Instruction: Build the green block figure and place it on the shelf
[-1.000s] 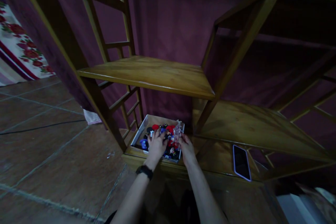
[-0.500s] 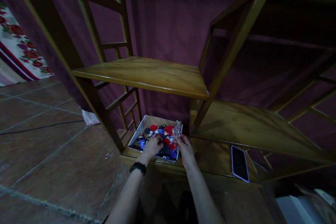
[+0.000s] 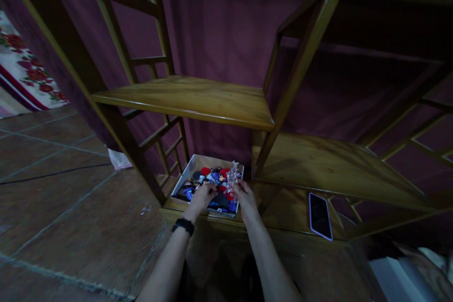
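A shallow white box (image 3: 183, 180) stands on the bottom shelf, filled with several small figurines (image 3: 222, 177) in red, blue and black. My left hand (image 3: 202, 197), with a black band at the wrist, reaches over the front of the box. Its fingers are curled together above the figurines, and whatever is between them is too small or hidden. At the box's right side, my right hand (image 3: 245, 197) pinches a clear, shiny piece with a spiky outline (image 3: 232, 176), perhaps plastic. This clear piece is held up over the right part of the box.
A wooden shelf board (image 3: 191, 99) juts out above the box, and a slanted post (image 3: 283, 104) rises to its right. A phone (image 3: 320, 216) with a pale purple edge lies on the bottom shelf at right. A dark cable (image 3: 56, 173) runs across the tiled floor.
The view has shifted slightly. The clear piece in my right hand is raised a little and turned, standing further left over the box. My left hand stays curled over the figurines.
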### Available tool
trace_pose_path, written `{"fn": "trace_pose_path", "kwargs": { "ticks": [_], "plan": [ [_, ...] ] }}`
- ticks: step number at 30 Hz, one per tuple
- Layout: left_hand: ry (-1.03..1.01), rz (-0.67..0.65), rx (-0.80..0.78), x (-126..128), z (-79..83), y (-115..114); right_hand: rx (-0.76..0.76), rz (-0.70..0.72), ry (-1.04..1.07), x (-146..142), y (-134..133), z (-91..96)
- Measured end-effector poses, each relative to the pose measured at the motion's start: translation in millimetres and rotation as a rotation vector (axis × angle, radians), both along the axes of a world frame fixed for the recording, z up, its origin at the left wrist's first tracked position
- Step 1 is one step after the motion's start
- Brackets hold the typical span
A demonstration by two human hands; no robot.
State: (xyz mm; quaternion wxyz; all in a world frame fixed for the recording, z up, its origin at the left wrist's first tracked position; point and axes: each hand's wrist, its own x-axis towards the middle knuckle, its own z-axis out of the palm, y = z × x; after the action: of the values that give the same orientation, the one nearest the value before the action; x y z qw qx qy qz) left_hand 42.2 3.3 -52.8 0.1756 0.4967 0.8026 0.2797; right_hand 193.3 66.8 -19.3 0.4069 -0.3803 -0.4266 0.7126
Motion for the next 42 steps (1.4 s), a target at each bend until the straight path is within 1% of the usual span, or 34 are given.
{"fn": "trace_pose_path", "kwargs": {
  "ticks": [3,7,8,10,15,17,21,24,25,27,29,31,32,34,37,39,42],
  "plan": [
    [0.038,0.133,0.073,-2.4,-1.4,-1.9,0.011,0.02,-0.001,1.0,-2.1,-0.5],
    [-0.099,0.387,0.224,-2.7,-5.1,-3.6,0.031,0.051,-0.002,2.7,-4.9,1.3],
    [-0.132,0.423,0.259,-2.3,-6.3,-4.5,0.033,0.056,-0.009,2.7,-5.3,1.7],
    [-0.173,0.45,0.299,-1.6,-9.0,-7.0,0.042,0.062,-0.025,2.5,-5.9,2.0],
    [-0.27,0.556,0.331,-8.0,-18.1,-15.2,0.07,0.078,-0.045,3.0,-7.7,1.2],
    [-0.365,0.519,0.35,-11.7,-21.5,-16.3,0.078,0.086,-0.046,4.3,-8.2,1.4],
    [-0.516,0.352,0.378,-9.0,-23.4,-14.0,0.103,0.118,-0.048,6.9,-8.3,2.9],
    [-0.535,0.199,0.307,-0.5,-20.7,-12.1,0.112,0.12,-0.042,6.5,-8.8,3.7],
    [-0.518,0.179,0.287,1.7,-19.4,-12.1,0.106,0.117,-0.039,5.6,-9.1,3.5],
    [-0.467,0.219,0.291,4.0,-16.1,-13.4,0.083,0.114,-0.039,2.6,-9.5,2.2],
    [-0.448,0.324,0.352,4.2,-10.8,-16.6,0.065,0.12,-0.039,-1.6,-9.8,-0.8],
    [-0.517,0.412,0.433,5.7,-1.9,-21.6,0.063,0.137,-0.035,-6.2,-10.0,-4.9],
    [-0.59,0.433,0.468,7.9,4.0,-24.7,0.065,0.145,-0.037,-8.5,-10.4,-7.3],
    [-0.778,0.42,0.519,15.7,17.4,-31.9,0.076,0.152,-0.046,-12.6,-11.9,-12.1],
    [-1.017,0.335,0.507,32.4,36.2,-44.9,0.112,0.148,-0.067,-16.8,-17.1,-19.6],
    [-1.091,0.318,0.493,42.4,43.5,-54.4,0.143,0.148,-0.072,-18.3,-22.4,-24.7],
    [-1.103,0.314,0.455,52.5,44.3,-68.1,0.17,0.147,-0.085,-19.0,-31.4,-31.9]
  ]
}}
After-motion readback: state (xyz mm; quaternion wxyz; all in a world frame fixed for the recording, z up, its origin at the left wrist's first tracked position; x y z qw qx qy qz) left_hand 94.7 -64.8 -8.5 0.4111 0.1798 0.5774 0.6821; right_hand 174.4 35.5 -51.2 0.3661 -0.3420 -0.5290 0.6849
